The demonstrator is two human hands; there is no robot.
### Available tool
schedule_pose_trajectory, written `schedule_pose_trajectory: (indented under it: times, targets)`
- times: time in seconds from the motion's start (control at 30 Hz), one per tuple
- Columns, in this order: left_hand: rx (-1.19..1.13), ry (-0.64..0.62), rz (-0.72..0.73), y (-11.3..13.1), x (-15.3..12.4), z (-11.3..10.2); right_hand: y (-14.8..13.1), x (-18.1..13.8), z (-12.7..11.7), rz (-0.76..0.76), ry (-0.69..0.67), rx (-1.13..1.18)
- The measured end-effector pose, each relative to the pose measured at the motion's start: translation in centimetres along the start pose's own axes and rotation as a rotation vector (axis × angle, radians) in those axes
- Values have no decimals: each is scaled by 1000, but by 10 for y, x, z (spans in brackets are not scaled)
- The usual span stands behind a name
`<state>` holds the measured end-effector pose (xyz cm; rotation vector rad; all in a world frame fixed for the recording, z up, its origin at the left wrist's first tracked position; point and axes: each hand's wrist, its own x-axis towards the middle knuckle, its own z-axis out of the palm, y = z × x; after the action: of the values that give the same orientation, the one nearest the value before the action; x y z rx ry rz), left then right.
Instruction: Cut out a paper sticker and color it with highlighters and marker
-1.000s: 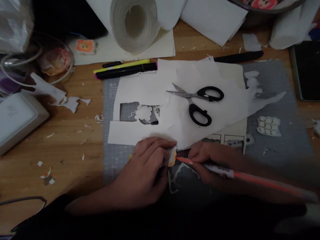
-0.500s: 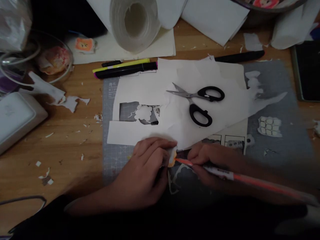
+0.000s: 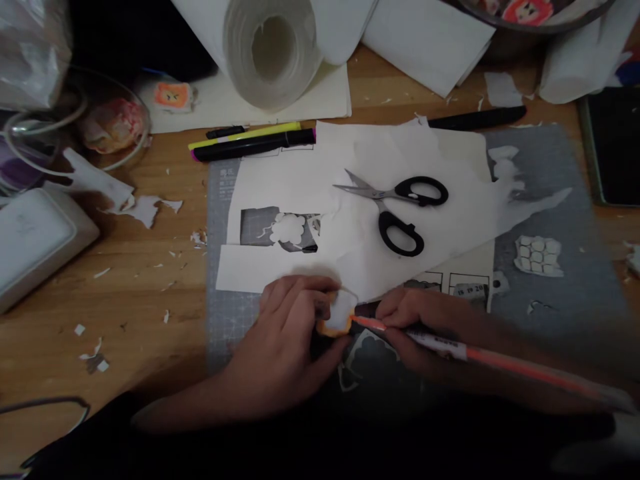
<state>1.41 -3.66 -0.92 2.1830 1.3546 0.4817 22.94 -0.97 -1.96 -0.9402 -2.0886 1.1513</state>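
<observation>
My left hand pinches a small white paper cutout with an orange-coloured edge, holding it just above the grey cutting mat. My right hand grips an orange marker pen, its tip touching the cutout's right edge. Both hands sit at the mat's near edge, over dark paper offcuts. Beyond them lie white paper sheets with a cut-out hole, and black-handled scissors rest on the sheets.
A yellow highlighter and black markers lie at the mat's far edge. A paper roll, a glass bowl, a white box and a dark tablet ring the wooden desk. Paper scraps litter the left side.
My left hand has turned the cutout, so more of its white face and orange rim shows. The pen tip stays against it.
</observation>
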Motion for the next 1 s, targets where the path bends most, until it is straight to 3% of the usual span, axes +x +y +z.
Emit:
schedule_pose_trajectory:
  times: [0.1, 0.23, 0.63, 0.73, 1.0]
  targets:
    - [-18, -1, 25, 0, 0, 0, 1, 1, 0, 16, 65, -9]
    - [-14, -13, 17, 1, 0, -1, 2, 0, 1, -56, 40, 34]
    - [-4, -16, 24, 1, 0, -1, 0, 1, 0, 26, 90, -3]
    - [-4, -14, 26, 1, 1, 0, 1, 1, 0, -17, 52, 6]
    - [-13, -16, 26, 2, 1, -2, -2, 3, -3, -8, 105, -56]
